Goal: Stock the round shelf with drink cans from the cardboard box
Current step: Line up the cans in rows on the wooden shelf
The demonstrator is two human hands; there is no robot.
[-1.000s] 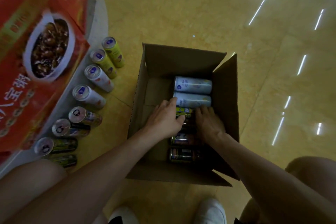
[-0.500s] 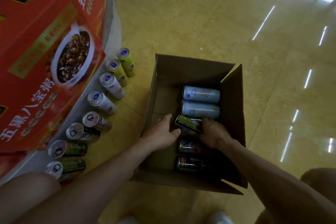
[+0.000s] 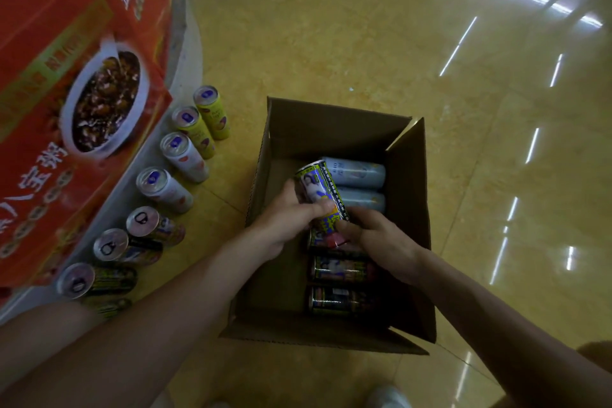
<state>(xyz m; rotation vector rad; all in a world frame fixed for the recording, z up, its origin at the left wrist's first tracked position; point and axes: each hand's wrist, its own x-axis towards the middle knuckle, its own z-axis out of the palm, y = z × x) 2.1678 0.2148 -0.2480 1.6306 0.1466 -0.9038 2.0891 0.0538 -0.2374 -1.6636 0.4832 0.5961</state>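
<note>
My left hand (image 3: 291, 214) grips a blue-and-yellow can (image 3: 318, 190), tilted, inside the open cardboard box (image 3: 331, 129). My right hand (image 3: 381, 238) curls its fingers round that can's lower end, above the dark cans (image 3: 341, 268) lying below.

— Where is the cardboard box (image 3: 331, 129)?
— Centre of frame, flaps open; pale blue cans (image 3: 359, 172) lie sideways at its far end, dark cans (image 3: 341, 268) nearer; a blue-and-yellow can (image 3: 319, 190) is held tilted above them.
— The round shelf (image 3: 185, 53)?
— Left; a row of cans (image 3: 165, 185) stands beside its rim.

fourteen drink cans (image 3: 356, 174), one cardboard box (image 3: 331, 129)
</note>
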